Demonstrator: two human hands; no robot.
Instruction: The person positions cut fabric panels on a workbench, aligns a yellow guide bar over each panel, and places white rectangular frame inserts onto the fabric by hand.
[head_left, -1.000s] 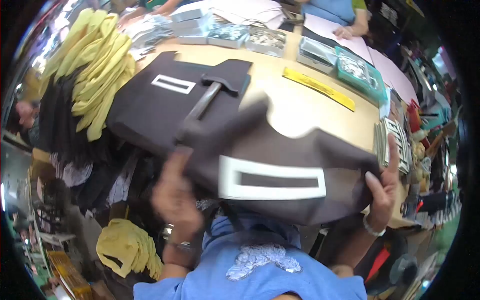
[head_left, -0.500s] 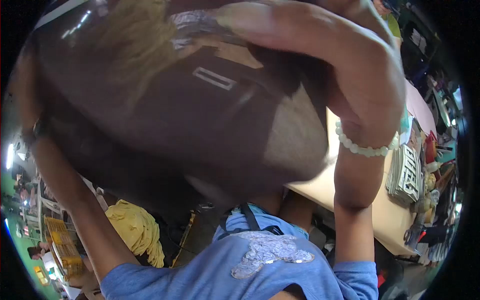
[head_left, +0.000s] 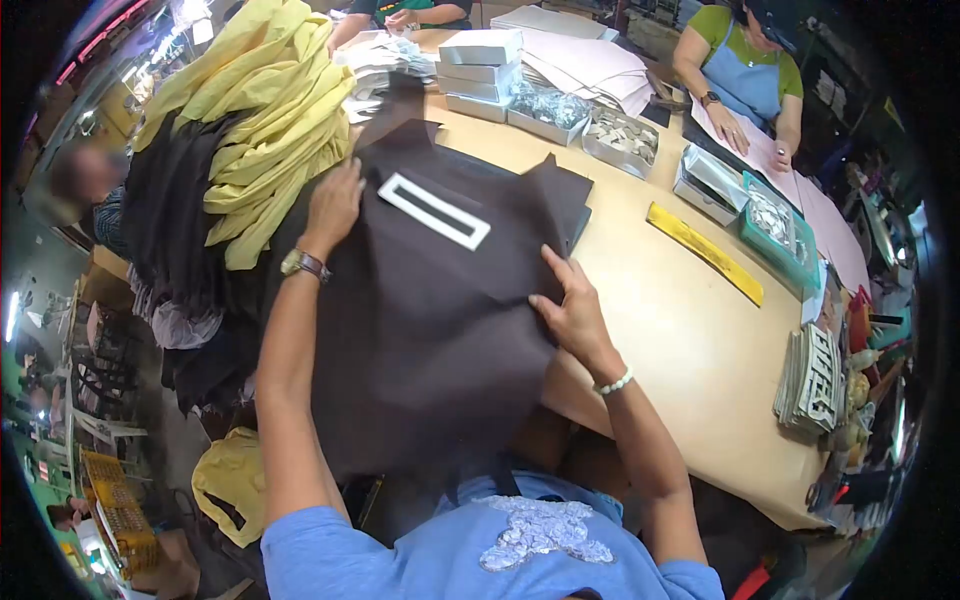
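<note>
A dark brown fabric panel (head_left: 430, 330) with a white rectangular outline patch (head_left: 435, 212) spreads over the table's near edge and hangs towards my body. My left hand (head_left: 337, 205), a watch at its wrist, grips the panel's left edge beside the patch. On the right edge, my right hand (head_left: 577, 312) holds the fabric between thumb and fingers, a beaded bracelet at the wrist. More dark pieces (head_left: 572, 188) lie beneath the panel's far end. Left of my left hand rises a pile of yellow cloth (head_left: 280, 120) with dark cloth (head_left: 175, 200) beside it.
On the tan table (head_left: 670, 350) lie a yellow ruler (head_left: 705, 252), stacked white boxes (head_left: 480, 75), a teal tray (head_left: 775, 230) and a stack of lettered pieces (head_left: 808, 380). A co-worker in a blue apron (head_left: 745, 85) works across it. Yellow cloth (head_left: 230, 485) hangs low left.
The dark panel, raised close before the camera earlier, has come down onto the table. Both my hands have lowered with it, and the patch and tabletop now show plainly.
</note>
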